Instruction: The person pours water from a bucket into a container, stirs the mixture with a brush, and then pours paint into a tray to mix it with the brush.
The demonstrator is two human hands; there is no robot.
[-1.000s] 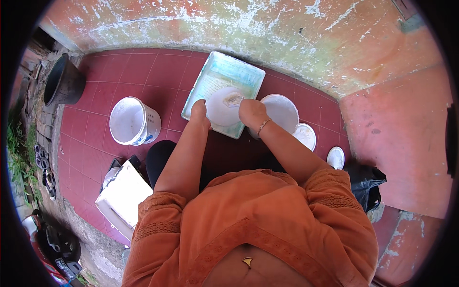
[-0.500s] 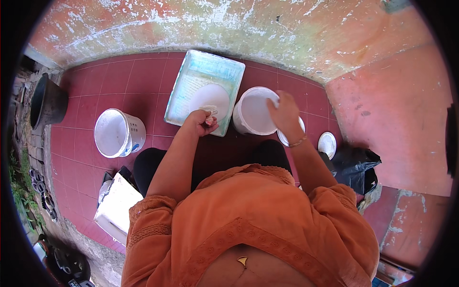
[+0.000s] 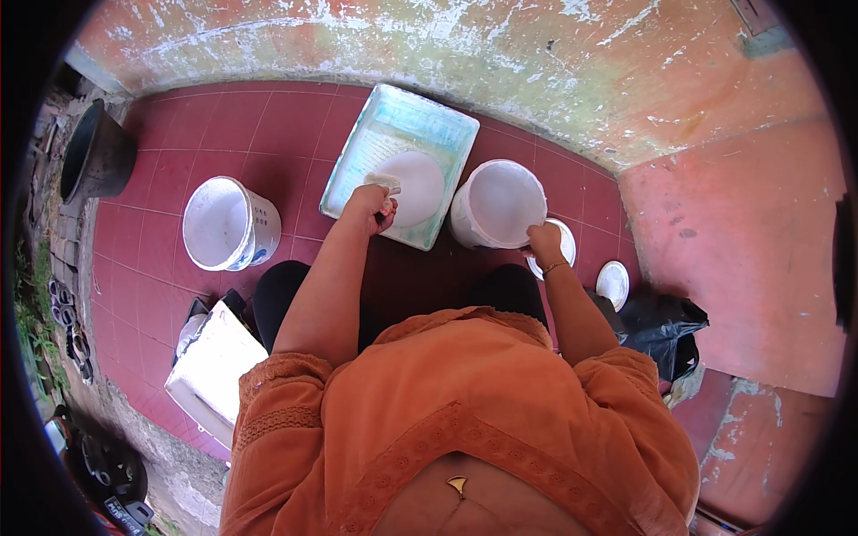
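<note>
A brush handle (image 3: 386, 185) is clamped in the left hand (image 3: 368, 207) over the paint tray (image 3: 375, 134); the bucket (image 3: 500, 204) rim is gripped by the right hand (image 3: 542, 241). A second bucket (image 3: 222, 223) stands well left.

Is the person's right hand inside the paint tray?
No, the right hand grips the rim of the white bucket beside the paint tray; only the left hand is over the tray.

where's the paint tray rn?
Head view, upper centre: the paint tray lies on the red tile floor against the wall, left of the white bucket that the right hand grips. The left hand is over its near edge.
</note>
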